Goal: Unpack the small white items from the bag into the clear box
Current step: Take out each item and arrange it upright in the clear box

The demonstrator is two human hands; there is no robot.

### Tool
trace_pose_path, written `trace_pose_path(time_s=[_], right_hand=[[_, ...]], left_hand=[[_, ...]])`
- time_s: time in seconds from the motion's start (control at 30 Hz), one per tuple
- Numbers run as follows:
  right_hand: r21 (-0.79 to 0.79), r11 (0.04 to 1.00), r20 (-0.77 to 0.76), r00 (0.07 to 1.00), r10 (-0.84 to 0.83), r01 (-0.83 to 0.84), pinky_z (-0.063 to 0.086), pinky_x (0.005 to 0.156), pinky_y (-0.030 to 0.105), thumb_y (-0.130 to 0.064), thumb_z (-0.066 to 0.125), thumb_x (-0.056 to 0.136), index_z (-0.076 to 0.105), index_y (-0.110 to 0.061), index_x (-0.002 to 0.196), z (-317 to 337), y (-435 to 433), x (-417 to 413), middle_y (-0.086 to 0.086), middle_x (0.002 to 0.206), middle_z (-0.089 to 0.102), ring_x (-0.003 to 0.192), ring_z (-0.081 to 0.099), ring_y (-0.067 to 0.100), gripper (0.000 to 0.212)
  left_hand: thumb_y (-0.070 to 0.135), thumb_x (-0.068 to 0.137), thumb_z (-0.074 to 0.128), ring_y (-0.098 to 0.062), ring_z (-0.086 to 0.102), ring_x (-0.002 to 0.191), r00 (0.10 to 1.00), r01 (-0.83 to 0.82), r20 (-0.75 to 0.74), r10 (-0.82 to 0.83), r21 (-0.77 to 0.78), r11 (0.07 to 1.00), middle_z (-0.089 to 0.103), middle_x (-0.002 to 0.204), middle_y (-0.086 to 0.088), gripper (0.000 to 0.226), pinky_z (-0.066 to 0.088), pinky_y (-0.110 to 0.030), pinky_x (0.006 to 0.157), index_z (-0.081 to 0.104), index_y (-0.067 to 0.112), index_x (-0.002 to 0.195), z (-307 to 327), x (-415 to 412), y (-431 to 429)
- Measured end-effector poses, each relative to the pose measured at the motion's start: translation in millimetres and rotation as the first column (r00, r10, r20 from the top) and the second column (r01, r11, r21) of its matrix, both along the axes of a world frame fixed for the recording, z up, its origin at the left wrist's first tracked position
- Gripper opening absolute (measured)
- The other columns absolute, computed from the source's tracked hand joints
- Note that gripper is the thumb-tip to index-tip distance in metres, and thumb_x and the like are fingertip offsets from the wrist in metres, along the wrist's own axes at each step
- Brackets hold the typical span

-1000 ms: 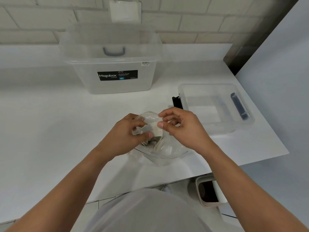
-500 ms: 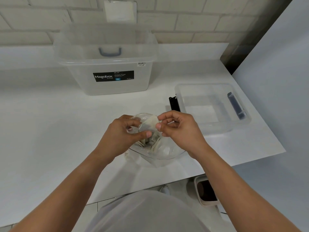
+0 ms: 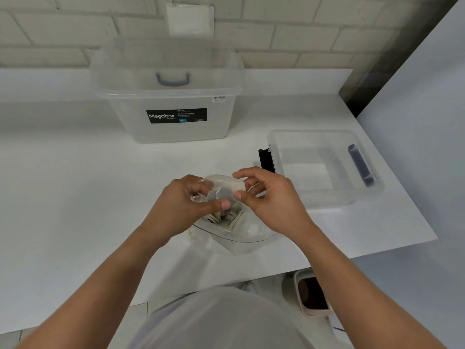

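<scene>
Pale brick wall (image 3: 314, 26), white countertop (image 3: 63, 185), grey panel at right (image 3: 427, 122), tiled floor below (image 3: 141, 311)

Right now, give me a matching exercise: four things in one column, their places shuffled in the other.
Things:
1. Megabox box
2. tray
3. bag
4. bin

Places:
A. below the table edge
B. pinched between left hand and right hand
C. farthest back on the table
D. at the table's right end

Pairs: 1-C, 2-D, 3-B, 4-A
</scene>
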State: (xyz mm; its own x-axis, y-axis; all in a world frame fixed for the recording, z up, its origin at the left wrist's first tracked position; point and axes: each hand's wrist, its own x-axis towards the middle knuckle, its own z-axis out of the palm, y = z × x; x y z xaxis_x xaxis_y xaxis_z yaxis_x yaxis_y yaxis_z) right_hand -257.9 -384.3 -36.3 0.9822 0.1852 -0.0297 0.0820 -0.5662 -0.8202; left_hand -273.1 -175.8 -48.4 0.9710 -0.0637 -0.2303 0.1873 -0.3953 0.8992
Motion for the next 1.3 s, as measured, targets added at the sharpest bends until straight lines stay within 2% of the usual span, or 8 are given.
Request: trace_pose_path(time_s=[0.2,0.3,0.63,0.77,0.87,1.0,1.2,1.3], right_hand=[[0.199,0.971,-0.166,0.981,-0.098,0.130,0.062,0.082,0.039,-0.012,0.076,0.091,0.076,-0.027,0.101,-1.9,-6.2,-2.4,-0.007,0.087,0.066,0.071,0.075,0.019,0.018],[0.347,0.916,-0.265,0.958,-0.110,0.202,0.062,0.083,0.045,-0.008,0.078,0.088,0.072,-0.014,0.092,0.5,-6.8,-8.2,0.006,0.086,0.072,0.071,0.074,0.021,0.010],[0.467,0.846,-0.369,0.926,-0.080,0.259,0.063,0.082,0.039,-0.007,0.082,0.084,0.069,-0.005,0.090,-10.5,2.0,-22.5,0.014,0.092,0.071,0.081,0.077,0.030,0.015],[0.215,0.970,-0.260,0.964,-0.059,0.117,0.063,0.081,0.042,-0.023,0.086,0.081,0.072,-0.019,0.095,-9.5,0.9,-22.3,-0.001,0.095,0.072,0.074,0.076,0.021,0.020],[0.088,0.994,-0.124,0.991,-0.058,0.069,0.058,0.074,0.022,-0.033,0.084,0.082,0.071,-0.034,0.107,-1.3,-1.2,-20.3,-0.013,0.098,0.071,0.071,0.071,0.006,0.028],[0.014,1.000,0.003,1.000,-0.024,0.024,0.048,0.067,0.011,-0.030,0.077,0.090,0.076,-0.032,0.094,6.5,-3.8,-17.6,-0.020,0.087,0.072,0.070,0.067,0.004,0.004],[0.100,0.995,0.066,0.998,-0.021,0.015,0.059,0.086,0.040,-0.025,0.079,0.089,0.082,-0.032,0.095,33.4,-34.9,-9.7,-0.014,0.090,0.076,0.086,0.073,0.013,0.010],[0.190,0.978,0.160,0.980,-0.118,0.087,0.061,0.086,0.044,-0.019,0.077,0.091,0.082,-0.023,0.102,59.4,-64.6,-2.4,-0.007,0.092,0.077,0.086,0.074,0.018,0.013]], left_hand=[[0.044,0.071,0.087,0.010,0.061,0.104,0.999,-0.013,-0.035,0.012,-0.027,1.000,0.069,0.115,0.018,0.026,0.045,-0.016,0.086,0.079,0.019,0.076,-8.5,-0.9,6.8],[0.042,0.072,0.087,0.006,0.062,0.104,0.999,-0.045,-0.030,0.044,-0.041,0.998,0.069,0.115,0.019,0.016,0.046,-0.019,0.087,0.081,0.028,0.075,-9.0,-0.9,6.3],[0.046,0.065,0.087,0.008,0.061,0.108,1.000,-0.003,-0.005,0.003,-0.070,0.998,0.070,0.115,0.020,0.017,0.045,-0.018,0.090,0.080,0.031,0.071,-4.7,-3.8,3.5],[0.041,0.071,0.087,0.013,0.060,0.104,1.000,0.011,0.011,-0.011,-0.017,1.000,0.068,0.115,0.020,0.011,0.042,-0.014,0.082,0.082,0.034,0.077,-4.5,-5.5,3.5],[0.038,0.073,0.088,0.013,0.059,0.100,0.998,0.044,0.033,-0.046,0.056,0.997,0.066,0.116,0.020,0.011,0.041,-0.015,0.079,0.082,0.036,0.082,-3.8,-5.6,3.2],[0.038,0.073,0.088,0.013,0.058,0.098,0.996,0.073,0.034,-0.078,0.121,0.990,0.065,0.117,0.021,0.013,0.041,-0.015,0.076,0.082,0.036,0.083,-2.4,-4.7,2.5],[0.047,0.070,0.085,0.010,0.060,0.105,0.999,0.022,0.028,-0.025,0.080,0.997,0.066,0.118,0.023,0.015,0.043,-0.016,0.080,0.082,0.037,0.081,-4.5,-4.8,2.1],[0.054,0.065,0.082,0.008,0.061,0.108,0.999,-0.021,0.031,0.019,0.058,0.998,0.066,0.116,0.024,0.024,0.043,-0.016,0.081,0.082,0.035,0.079,-6.2,-4.3,0.0]])
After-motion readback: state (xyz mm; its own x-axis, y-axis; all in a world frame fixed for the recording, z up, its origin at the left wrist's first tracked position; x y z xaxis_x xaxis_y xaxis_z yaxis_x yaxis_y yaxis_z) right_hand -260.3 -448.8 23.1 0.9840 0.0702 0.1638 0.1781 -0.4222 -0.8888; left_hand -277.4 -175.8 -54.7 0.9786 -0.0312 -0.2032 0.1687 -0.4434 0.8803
